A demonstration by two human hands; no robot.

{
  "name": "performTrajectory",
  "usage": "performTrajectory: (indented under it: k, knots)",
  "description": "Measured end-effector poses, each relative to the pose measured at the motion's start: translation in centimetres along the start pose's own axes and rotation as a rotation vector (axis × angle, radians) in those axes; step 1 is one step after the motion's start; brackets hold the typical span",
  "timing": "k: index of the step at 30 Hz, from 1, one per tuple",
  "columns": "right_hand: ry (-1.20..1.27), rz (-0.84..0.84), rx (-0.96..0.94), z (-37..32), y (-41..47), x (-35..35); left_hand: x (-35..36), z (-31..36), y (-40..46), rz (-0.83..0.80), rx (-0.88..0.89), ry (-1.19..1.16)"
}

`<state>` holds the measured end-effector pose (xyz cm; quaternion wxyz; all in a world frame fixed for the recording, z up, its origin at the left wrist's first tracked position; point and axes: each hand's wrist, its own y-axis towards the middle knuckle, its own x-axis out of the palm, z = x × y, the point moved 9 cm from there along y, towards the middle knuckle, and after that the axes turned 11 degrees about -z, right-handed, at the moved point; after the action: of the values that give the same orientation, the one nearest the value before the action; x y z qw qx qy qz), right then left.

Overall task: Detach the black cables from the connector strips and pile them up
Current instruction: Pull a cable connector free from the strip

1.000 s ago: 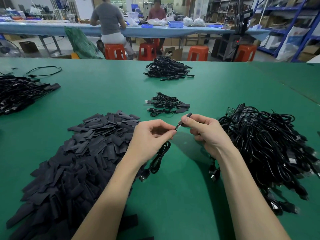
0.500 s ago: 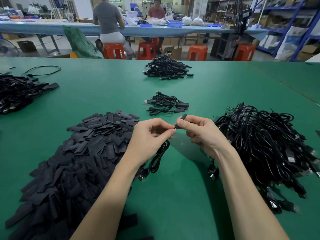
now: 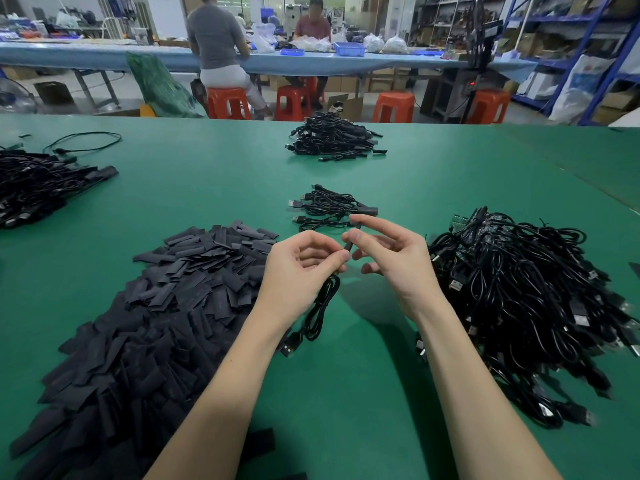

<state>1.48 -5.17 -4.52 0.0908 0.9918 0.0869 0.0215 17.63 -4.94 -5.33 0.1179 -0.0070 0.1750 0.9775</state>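
My left hand pinches the top of a coiled black cable that hangs down to the green table, its USB plug lying near my wrist. My right hand pinches the small black strip end at the cable's top between thumb and forefinger, other fingers spread. A small pile of detached cables lies just beyond my hands. A big tangle of black cables sits to the right. A heap of flat black strips lies to the left.
Another cable pile lies farther back in the middle, and a further dark pile at the far left edge. Beyond the table, people sit on orange stools at a long blue bench; shelving stands at the right.
My right hand has opened its lower fingers and turned, now holding the strip end more upright. The left hand keeps its pinch on the cable in nearly the same place.
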Motion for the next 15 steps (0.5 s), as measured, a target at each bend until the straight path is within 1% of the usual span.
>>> performTrajectory:
  k: [6, 8, 10, 11, 13, 14, 15]
  knots:
    - [0.128, 0.003, 0.045, 0.9, 0.0, 0.0, -0.2, -0.1, 0.1, 0.017, -0.004, 0.008]
    - [0.127, 0.006, 0.034, 0.8, 0.2, 0.0, -0.3, 0.1, 0.1, 0.021, -0.006, 0.043]
    - [0.094, 0.029, 0.019, 0.6, 0.3, -0.2, -0.2, 0.0, 0.2, -0.006, -0.058, 0.086]
    - [0.074, 0.056, 0.012, 0.5, 0.3, -0.5, -0.2, -0.3, 0.3, -0.039, -0.115, 0.141]
    - [0.053, 0.139, -0.009, 0.3, 0.1, -1.4, -0.1, -1.5, 0.2, -0.142, -0.244, 0.36]
    - [0.054, 0.179, -0.02, 0.1, 0.1, -2.0, 0.2, -1.9, 0.1, -0.193, -0.28, 0.479]
    - [0.055, 0.208, -0.028, 0.0, 0.0, -2.5, 0.5, -2.0, 0.0, -0.221, -0.281, 0.564]
